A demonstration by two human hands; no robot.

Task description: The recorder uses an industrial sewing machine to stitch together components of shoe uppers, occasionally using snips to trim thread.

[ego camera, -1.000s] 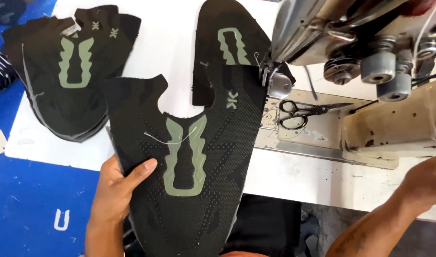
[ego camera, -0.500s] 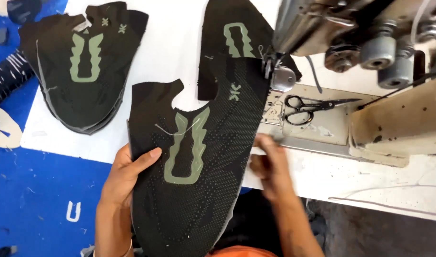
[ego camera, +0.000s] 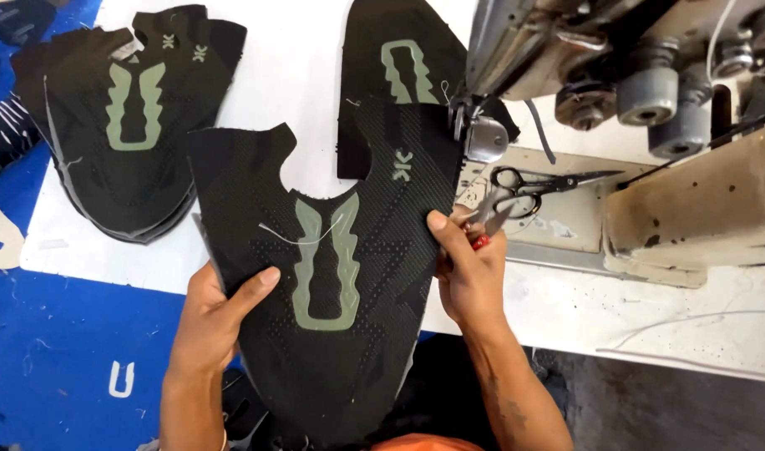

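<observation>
A stack of black knit shoe uppers (ego camera: 132,125) lies far left on the white desk (ego camera: 299,75); black scissors (ego camera: 537,180) rest at right beside a grey sewing machine (ego camera: 650,75) — blue floor (ego camera: 57,334) shows near left.

Both forearms rise from the bottom edge of the view, bare to the wrist, angling slightly toward each other. The left hand (ego camera: 211,321) sits palm-inward with its thumb stretched up and to the right, pressed flat, the fingers curled out of sight underneath. The right hand (ego camera: 470,271) is higher and further in, thumb pointing up and left, fingers folded closed into the palm, knuckles toward the camera.
</observation>
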